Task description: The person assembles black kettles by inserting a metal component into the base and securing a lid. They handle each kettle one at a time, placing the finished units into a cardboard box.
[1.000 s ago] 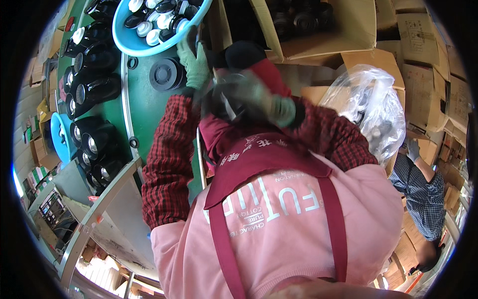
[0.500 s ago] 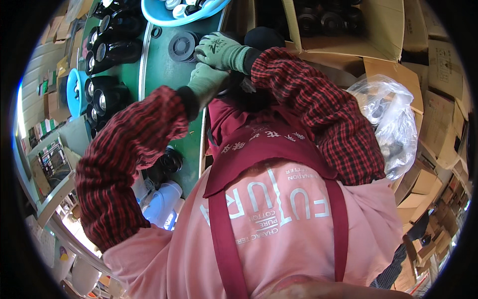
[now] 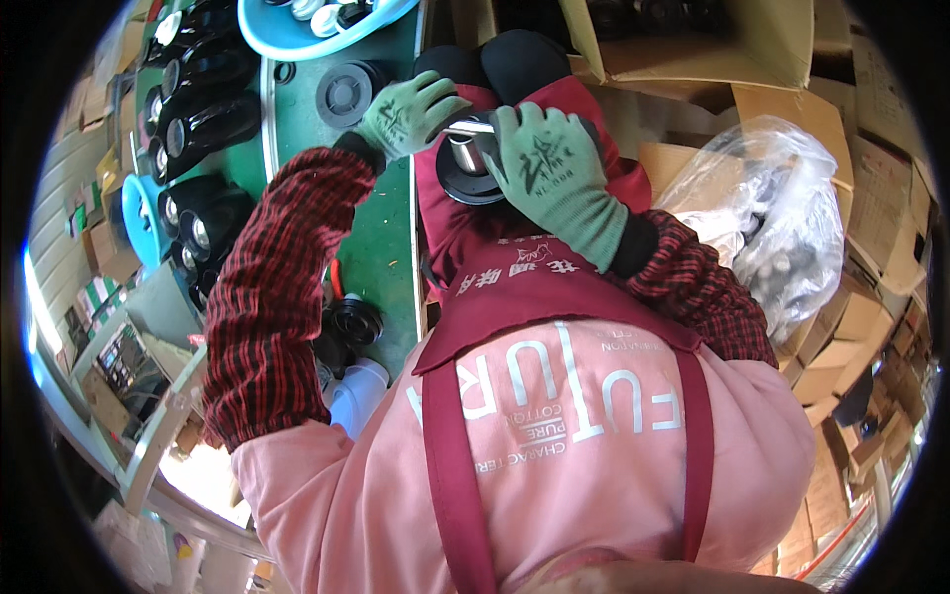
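Both my hands wear green gloves and meet over my lap. My right hand [image 3: 554, 163] is closed around a dark piece with a shiny metal edge [image 3: 470, 128]. My left hand [image 3: 408, 114] is at the left end of that edge, its fingers bent round it; the glove hides how firmly they grip. Just below lies a round black part [image 3: 473, 188] with a silver metal tube [image 3: 463, 153] standing out of it, against my maroon apron [image 3: 450, 233]. Whether the dark piece and the black part are joined, I cannot tell.
On the green table [image 3: 381, 228] at left sit a black ribbed disc [image 3: 344, 94], a small black ring [image 3: 284, 72], a blue basin [image 3: 332, 45] and rows of glossy black vessels [image 3: 213, 124]. At right are a cardboard box [image 3: 708, 74] and a clear plastic bag [image 3: 792, 223].
My hands were stacked together at the table's edge. They have moved right over my lap and apart, and the metal edge, silver tube and round black part now show.
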Tool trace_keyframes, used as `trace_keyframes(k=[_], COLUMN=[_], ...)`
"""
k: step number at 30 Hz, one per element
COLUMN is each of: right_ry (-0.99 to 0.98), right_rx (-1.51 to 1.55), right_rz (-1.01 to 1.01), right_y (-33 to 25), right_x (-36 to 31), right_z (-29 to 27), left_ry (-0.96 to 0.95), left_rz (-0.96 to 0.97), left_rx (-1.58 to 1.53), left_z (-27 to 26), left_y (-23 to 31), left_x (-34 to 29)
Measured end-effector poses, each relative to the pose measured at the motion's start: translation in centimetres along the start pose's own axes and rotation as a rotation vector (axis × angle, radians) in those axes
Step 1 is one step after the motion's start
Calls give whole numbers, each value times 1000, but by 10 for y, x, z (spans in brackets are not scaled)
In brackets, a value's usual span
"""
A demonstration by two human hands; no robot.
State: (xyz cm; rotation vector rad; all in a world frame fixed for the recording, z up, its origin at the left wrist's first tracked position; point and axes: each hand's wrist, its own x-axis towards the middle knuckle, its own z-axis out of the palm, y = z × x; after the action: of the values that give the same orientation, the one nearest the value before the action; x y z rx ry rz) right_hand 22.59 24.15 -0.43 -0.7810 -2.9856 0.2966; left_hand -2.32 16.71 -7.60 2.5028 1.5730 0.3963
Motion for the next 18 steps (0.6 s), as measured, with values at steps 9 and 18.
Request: trace_keyframes(k=[9,18], right_ry=[-1389,-969], right_rx=[724,439], right_rz=[304,-402], right_y=[57,45], right_x=[96,77], right_z=[-14,19], left_ry=[-182,-150], left_rz=[-67,-116], left_rx=[-279,-274], left_z=[-30,-13], left_y=[27,29], left_x=[16,-8])
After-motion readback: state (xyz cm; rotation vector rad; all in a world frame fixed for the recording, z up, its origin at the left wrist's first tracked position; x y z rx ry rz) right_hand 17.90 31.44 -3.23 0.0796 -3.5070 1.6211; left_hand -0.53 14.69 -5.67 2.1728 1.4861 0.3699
